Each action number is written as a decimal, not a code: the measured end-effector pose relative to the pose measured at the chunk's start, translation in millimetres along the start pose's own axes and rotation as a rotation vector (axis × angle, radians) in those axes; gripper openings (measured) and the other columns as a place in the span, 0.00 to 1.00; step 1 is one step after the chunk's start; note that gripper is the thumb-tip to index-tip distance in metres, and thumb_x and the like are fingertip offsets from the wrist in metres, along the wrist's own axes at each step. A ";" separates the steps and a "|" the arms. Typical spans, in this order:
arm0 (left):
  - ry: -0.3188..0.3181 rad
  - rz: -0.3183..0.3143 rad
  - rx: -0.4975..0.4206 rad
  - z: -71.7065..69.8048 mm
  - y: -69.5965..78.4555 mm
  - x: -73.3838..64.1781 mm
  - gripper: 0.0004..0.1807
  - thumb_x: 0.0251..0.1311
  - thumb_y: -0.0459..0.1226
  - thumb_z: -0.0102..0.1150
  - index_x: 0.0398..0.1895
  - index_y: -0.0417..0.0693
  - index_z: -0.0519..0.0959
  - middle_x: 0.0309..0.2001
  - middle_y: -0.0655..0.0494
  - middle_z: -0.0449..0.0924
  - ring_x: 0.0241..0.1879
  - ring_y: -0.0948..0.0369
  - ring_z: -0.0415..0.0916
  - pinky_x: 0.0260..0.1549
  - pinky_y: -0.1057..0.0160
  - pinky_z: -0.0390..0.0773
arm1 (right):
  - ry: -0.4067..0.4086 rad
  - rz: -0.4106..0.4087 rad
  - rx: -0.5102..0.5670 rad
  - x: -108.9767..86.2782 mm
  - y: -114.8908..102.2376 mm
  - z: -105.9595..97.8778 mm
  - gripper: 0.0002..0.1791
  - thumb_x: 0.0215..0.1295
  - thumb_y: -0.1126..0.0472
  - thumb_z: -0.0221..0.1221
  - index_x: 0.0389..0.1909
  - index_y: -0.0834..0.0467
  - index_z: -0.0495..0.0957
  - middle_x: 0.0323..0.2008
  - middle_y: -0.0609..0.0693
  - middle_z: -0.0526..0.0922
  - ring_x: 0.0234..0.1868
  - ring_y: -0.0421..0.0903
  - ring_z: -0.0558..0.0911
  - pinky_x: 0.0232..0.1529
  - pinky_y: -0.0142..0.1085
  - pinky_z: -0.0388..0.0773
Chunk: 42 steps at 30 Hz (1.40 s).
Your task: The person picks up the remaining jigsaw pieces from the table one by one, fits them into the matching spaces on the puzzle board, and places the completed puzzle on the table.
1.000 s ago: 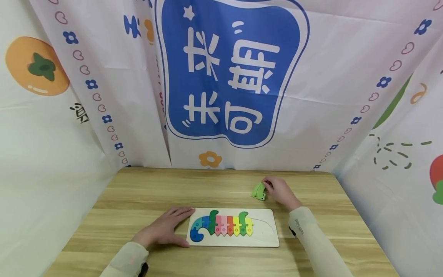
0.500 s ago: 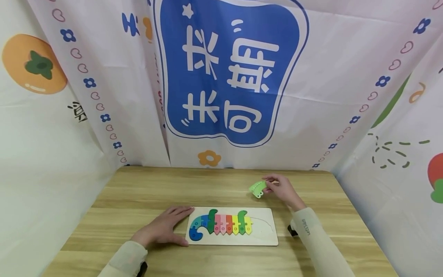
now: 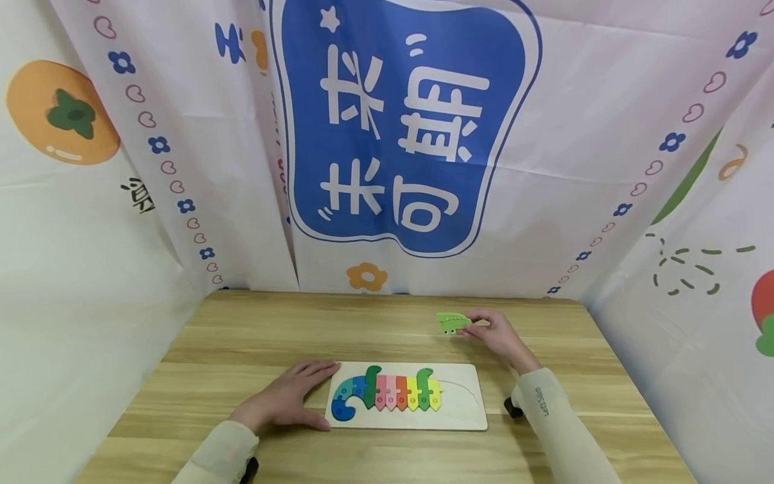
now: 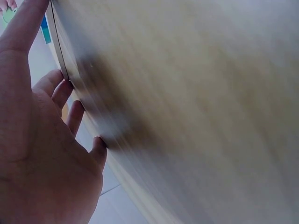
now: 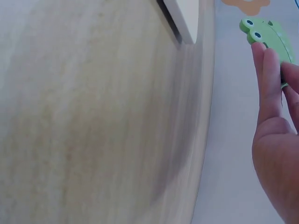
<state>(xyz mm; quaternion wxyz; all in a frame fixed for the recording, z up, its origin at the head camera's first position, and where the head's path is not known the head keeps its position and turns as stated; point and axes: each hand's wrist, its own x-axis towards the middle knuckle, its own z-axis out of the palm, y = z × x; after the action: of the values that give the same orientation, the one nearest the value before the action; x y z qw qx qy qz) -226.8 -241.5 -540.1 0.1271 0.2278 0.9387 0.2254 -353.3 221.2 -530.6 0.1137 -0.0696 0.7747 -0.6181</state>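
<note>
My right hand (image 3: 497,333) pinches a light green crocodile-head puzzle piece (image 3: 451,321) above the table, beyond the puzzle board. Two white eyes and a toothed mouth line show on the piece (image 5: 268,36) in the right wrist view. The pale wooden puzzle board (image 3: 411,421) lies flat. On it, a row of coloured body pieces (image 3: 402,394) runs from the blue curled tail to yellow; at its right end is bare wood with a drawn head outline. My left hand (image 3: 289,398) spreads at the board's left end, thumb at the near corner and fingertips at the far one.
The wood-grain table (image 3: 363,457) extends around the board. A white printed cloth (image 3: 242,202) hangs behind the far edge and along both sides. Each wrist has a dark band.
My right hand has turned the crocodile-head piece, swinging its eyes leftward and lifting it slightly. The left hand and the board stay in place.
</note>
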 end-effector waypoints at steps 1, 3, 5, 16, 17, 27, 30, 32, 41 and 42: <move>-0.001 0.002 -0.001 0.0 -0.1 0.0 0.60 0.47 0.70 0.72 0.82 0.60 0.60 0.79 0.55 0.60 0.77 0.45 0.56 0.70 0.30 0.61 | 0.005 0.005 0.009 0.2 0.6 -0.1 0.18 0.76 0.70 0.57 0.63 0.70 0.74 0.58 0.67 0.77 0.54 0.60 0.87 0.62 0.50 0.80; -0.004 0.005 -0.002 0.2 -0.6 0.2 0.60 0.47 0.69 0.72 0.82 0.60 0.59 0.79 0.55 0.60 0.77 0.45 0.56 0.70 0.30 0.61 | 0.011 0.010 0.025 0.1 1.0 0.3 0.18 0.76 0.70 0.57 0.63 0.70 0.75 0.57 0.66 0.77 0.53 0.58 0.88 0.62 0.50 0.79; -0.008 0.003 0.003 0.2 -1.3 0.8 0.61 0.46 0.70 0.72 0.82 0.60 0.59 0.79 0.55 0.60 0.77 0.45 0.56 0.70 0.30 0.61 | 0.009 0.006 0.030 -0.1 1.0 0.5 0.18 0.76 0.69 0.57 0.63 0.70 0.75 0.57 0.65 0.78 0.52 0.56 0.89 0.62 0.51 0.79; -0.004 0.014 0.036 -0.7 -6.0 7.0 0.61 0.46 0.72 0.70 0.82 0.61 0.59 0.80 0.56 0.59 0.77 0.44 0.56 0.70 0.30 0.61 | 0.053 -0.062 -0.114 -5.1 -5.9 0.6 0.14 0.70 0.64 0.66 0.53 0.65 0.82 0.45 0.57 0.87 0.45 0.50 0.87 0.56 0.52 0.83; -0.005 0.014 0.037 -0.9 -5.8 6.5 0.61 0.46 0.73 0.70 0.82 0.61 0.59 0.80 0.56 0.59 0.77 0.44 0.56 0.70 0.30 0.61 | 0.060 -0.062 -0.108 -5.3 -6.4 0.5 0.15 0.69 0.64 0.67 0.53 0.65 0.81 0.44 0.57 0.87 0.44 0.49 0.87 0.57 0.53 0.83; -0.006 -0.014 0.014 -2.8 -0.6 1.4 0.60 0.46 0.71 0.71 0.82 0.62 0.60 0.80 0.55 0.60 0.78 0.43 0.55 0.70 0.29 0.59 | 0.051 -0.084 0.042 -4.4 -9.3 -0.6 0.17 0.68 0.74 0.63 0.56 0.74 0.76 0.42 0.57 0.88 0.39 0.44 0.89 0.51 0.44 0.86; -0.007 -0.017 0.007 -2.7 0.3 1.3 0.60 0.46 0.71 0.72 0.82 0.61 0.60 0.80 0.55 0.60 0.78 0.42 0.55 0.70 0.29 0.59 | 0.039 -0.107 0.074 -3.7 -8.5 -0.7 0.22 0.69 0.75 0.62 0.62 0.74 0.73 0.42 0.59 0.85 0.38 0.44 0.90 0.52 0.48 0.86; -0.005 -0.016 0.006 -2.4 0.3 1.7 0.60 0.46 0.70 0.72 0.82 0.61 0.60 0.80 0.55 0.60 0.78 0.42 0.55 0.70 0.29 0.60 | 0.036 -0.119 0.081 -3.7 -8.0 -0.6 0.24 0.69 0.74 0.62 0.65 0.72 0.72 0.43 0.60 0.84 0.37 0.45 0.90 0.53 0.52 0.84; -0.001 0.005 0.015 -0.6 -0.9 1.7 0.61 0.46 0.71 0.71 0.82 0.60 0.60 0.80 0.55 0.60 0.77 0.43 0.56 0.70 0.30 0.60 | 0.037 -0.126 0.056 -6.9 -4.9 0.9 0.25 0.71 0.72 0.62 0.67 0.70 0.73 0.43 0.60 0.82 0.38 0.46 0.90 0.50 0.47 0.86; -0.002 0.005 0.014 -0.4 -1.0 1.5 0.60 0.46 0.71 0.72 0.82 0.60 0.60 0.80 0.55 0.60 0.77 0.43 0.56 0.70 0.30 0.60 | 0.038 -0.125 0.057 -7.3 -4.9 1.0 0.25 0.71 0.72 0.62 0.67 0.70 0.73 0.43 0.60 0.82 0.38 0.47 0.90 0.50 0.47 0.86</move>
<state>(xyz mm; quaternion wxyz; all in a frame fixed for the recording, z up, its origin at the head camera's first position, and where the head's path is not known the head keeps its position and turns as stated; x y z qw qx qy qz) -228.7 -241.6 -540.4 0.1258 0.2312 0.9395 0.2192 -346.1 220.9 -525.4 0.0622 -0.1031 0.7529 -0.6470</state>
